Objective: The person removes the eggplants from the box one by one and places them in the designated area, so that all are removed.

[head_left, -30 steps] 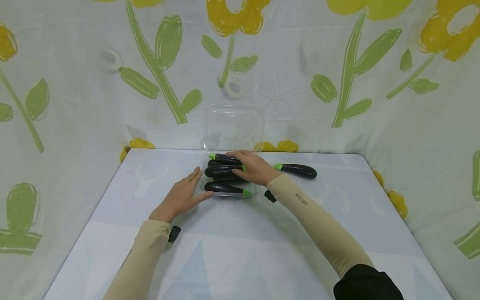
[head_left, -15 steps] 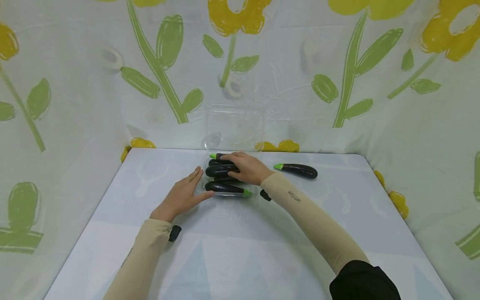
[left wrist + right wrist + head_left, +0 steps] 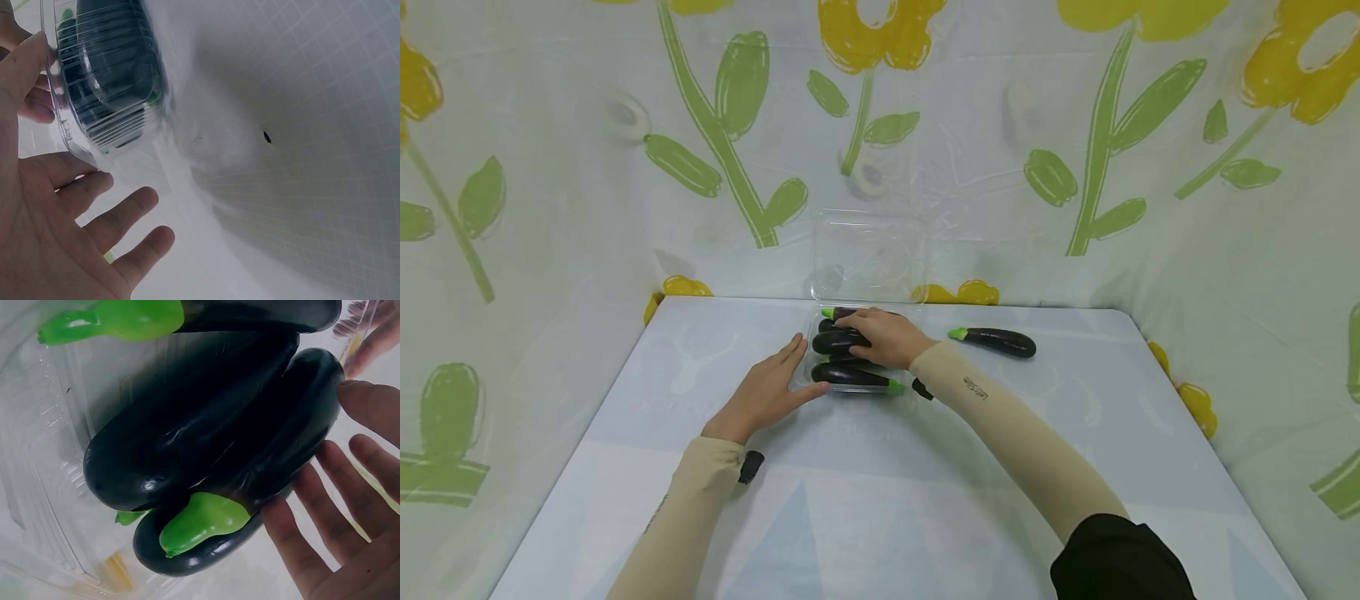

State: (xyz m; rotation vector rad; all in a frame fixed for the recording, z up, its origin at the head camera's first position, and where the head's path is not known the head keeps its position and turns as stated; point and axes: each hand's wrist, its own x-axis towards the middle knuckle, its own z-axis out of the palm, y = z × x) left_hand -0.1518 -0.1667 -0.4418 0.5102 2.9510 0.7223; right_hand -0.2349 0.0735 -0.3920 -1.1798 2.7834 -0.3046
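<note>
Several eggplants (image 3: 850, 375) held in clear container (image 3: 119, 134)

Its rim is touched by the left hand (image 3: 763, 393), fingers spread; eggplants are touched by the right hand (image 3: 889, 337), fingers extended. Outside, a lone eggplant (image 3: 1000, 342) is seen on the table (image 3: 865, 517).

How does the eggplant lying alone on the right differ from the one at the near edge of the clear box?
The lone eggplant lies directly on the table, while the front eggplant sits in the clear box.
The lone eggplant's green end points left; the front eggplant's points right.
Both are dark and smooth-looking, with a bright green end.
</note>
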